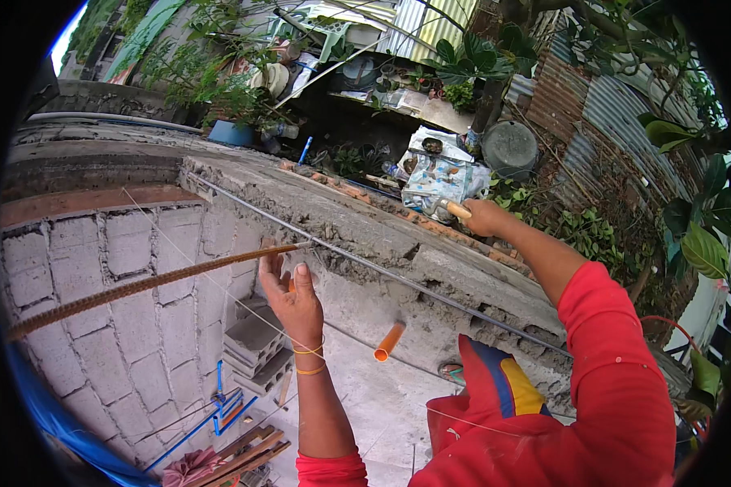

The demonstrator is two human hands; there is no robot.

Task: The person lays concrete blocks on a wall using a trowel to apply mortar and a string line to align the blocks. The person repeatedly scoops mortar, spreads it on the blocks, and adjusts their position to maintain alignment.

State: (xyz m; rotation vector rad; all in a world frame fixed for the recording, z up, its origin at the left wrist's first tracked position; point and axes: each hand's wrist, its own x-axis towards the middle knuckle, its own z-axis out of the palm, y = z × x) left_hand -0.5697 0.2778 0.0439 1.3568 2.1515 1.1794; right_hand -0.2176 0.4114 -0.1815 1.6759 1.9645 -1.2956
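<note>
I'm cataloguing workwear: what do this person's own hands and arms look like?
The left hand is gloveless, with two thin yellow-orange bands around the wrist. The right hand is gloveless too, with no band visible. The left sleeve and right sleeve are plain red, ending short of the wrists.

Left hand (292,302) raised, thumb (303,277) apart from fingers (269,268), left forearm (325,414) upright, right hand (486,218) curled tight, right arm (605,337) extended
</note>
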